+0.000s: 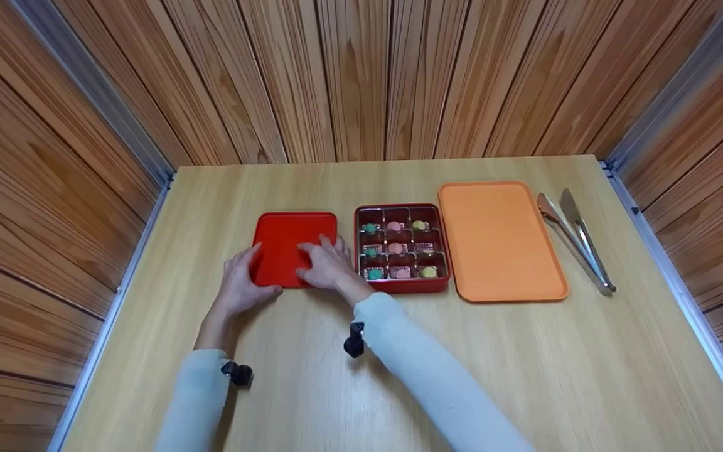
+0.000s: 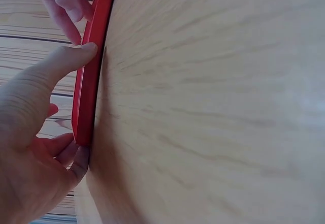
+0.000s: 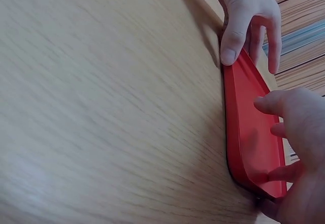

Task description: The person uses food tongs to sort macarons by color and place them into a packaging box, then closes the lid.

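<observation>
A red square lid (image 1: 289,251) with a low rim lies on the table, left of centre. My left hand (image 1: 241,285) holds its near left corner, thumb on the front edge and fingers along the left side; the left wrist view shows the thumb (image 2: 76,56) against the lid's side wall (image 2: 91,92). Over the lid's right part is my right hand (image 1: 330,262), fingers spread and loosely bent, with fingertips at the right rim. In the right wrist view a finger of the right hand (image 3: 304,137) reaches down inside the lid near its corner (image 3: 238,168).
Close to the right hand stands a dark red box (image 1: 415,286) with a divided insert holding wrapped green, pink and yellow sweets. Right of it lies an orange tray (image 1: 503,242), then metal tongs (image 1: 578,245). Wooden panels (image 1: 361,81) enclose the table's back and sides.
</observation>
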`<state>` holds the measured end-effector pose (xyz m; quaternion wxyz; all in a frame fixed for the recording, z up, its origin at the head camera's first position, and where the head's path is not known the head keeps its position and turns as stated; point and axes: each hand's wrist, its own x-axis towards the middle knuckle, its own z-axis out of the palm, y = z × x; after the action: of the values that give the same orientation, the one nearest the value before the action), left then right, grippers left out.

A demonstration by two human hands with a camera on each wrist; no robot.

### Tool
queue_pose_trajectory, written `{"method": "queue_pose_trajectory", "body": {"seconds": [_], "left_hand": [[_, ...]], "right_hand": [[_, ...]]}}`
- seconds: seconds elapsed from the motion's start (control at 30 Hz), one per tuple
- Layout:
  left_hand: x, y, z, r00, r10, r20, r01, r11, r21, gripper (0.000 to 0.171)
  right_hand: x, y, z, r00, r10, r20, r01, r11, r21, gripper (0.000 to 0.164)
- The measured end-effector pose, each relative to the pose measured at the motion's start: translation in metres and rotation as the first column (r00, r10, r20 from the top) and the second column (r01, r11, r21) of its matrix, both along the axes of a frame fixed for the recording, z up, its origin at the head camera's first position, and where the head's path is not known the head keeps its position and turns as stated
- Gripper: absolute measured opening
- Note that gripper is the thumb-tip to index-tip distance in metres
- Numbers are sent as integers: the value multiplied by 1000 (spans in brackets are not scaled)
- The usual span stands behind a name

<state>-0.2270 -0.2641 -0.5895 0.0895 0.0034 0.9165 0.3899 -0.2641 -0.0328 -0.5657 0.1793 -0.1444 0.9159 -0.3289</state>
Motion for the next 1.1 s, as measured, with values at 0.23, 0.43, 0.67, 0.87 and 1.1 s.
{"method": "queue_pose_trajectory", "body": {"seconds": [0.23,0.43,0.67,0.87,1.1], "left_hand": [[0,1,1,999,-2,45,3,1000,-31,95],[1,0,0,998,-7,58,8,999,-32,83],[2,-2,2,999,2,46,-1,1000,-27,80],[4,-2,2,999,14,50,-14,1000,-2,79],[5,-2,0,998,44,50,-45,999,21,80]], "right_hand": [[0,-1,-2,998,-1,-55,0,1000,-10,58],[1,-2,-1,994,-65,-89,58,995,-77,51],[1,-5,5,983,-98,-155,89,994,-62,45],[1,-6,8,971,-92,-222,95,996,2,41],[1,-3,8,954,-37,-298,55,997,53,35]]}}
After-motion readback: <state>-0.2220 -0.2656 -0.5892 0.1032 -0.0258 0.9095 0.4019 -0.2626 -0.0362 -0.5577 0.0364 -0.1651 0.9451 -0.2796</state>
